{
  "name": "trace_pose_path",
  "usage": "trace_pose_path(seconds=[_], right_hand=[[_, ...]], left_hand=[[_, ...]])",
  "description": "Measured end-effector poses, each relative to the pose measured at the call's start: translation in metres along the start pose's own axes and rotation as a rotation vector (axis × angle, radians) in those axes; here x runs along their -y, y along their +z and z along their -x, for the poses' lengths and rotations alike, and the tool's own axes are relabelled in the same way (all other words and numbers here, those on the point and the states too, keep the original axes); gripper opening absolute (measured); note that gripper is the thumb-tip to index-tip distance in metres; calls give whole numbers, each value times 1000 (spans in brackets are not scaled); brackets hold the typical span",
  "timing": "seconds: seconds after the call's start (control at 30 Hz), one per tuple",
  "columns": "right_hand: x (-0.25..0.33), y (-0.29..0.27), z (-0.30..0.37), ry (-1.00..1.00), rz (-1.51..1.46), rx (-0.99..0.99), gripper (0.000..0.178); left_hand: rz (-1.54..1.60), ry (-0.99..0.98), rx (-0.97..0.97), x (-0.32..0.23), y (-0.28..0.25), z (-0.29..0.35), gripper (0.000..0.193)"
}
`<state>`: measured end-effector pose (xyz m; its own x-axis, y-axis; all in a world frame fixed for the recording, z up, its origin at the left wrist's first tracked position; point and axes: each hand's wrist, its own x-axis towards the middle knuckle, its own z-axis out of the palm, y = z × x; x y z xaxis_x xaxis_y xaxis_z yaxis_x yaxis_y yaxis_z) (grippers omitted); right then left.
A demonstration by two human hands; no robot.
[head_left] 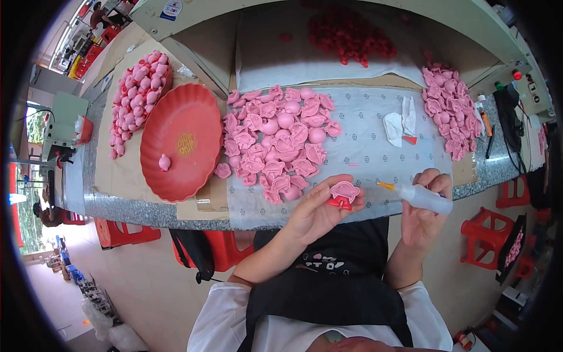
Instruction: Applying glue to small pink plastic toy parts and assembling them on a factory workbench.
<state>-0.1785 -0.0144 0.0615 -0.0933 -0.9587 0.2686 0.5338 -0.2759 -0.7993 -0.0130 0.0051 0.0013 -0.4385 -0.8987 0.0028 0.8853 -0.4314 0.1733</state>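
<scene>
My left hand [319,208] is closed on a small pink and red plastic figure part [345,190], pink shell on top and red piece below. In my right hand [423,211] is a translucent white squeeze bottle [433,199], its thin orange-yellow nozzle [385,185] pointing left toward the figure part, with a gap between them. Both hands are above the front edge of the bench. Just beyond my left hand lies a heap of pink shell-shaped parts and round pink balls [285,121] on a printed white sheet [366,117].
Left of the heap, a red scalloped tray [199,111] holds one pink piece; pink and red pieces [138,88] are piled beyond it. More pink parts [448,105] lie at right, near crumpled white tissue [394,128]. A grey-green cabinet [199,58] over the bench shelters red parts [350,36].
</scene>
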Motion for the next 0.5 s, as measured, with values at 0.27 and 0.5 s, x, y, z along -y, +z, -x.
trace_pose_path(seconds=[0.27,0.5], right_hand=[[-6,11,6,-331,297,100,44],[-5,18,12,-386,492,222,42]], left_hand=[[-195,-21,-58,1,7,2,42],[-218,-26,-29,2,3,1,42]])
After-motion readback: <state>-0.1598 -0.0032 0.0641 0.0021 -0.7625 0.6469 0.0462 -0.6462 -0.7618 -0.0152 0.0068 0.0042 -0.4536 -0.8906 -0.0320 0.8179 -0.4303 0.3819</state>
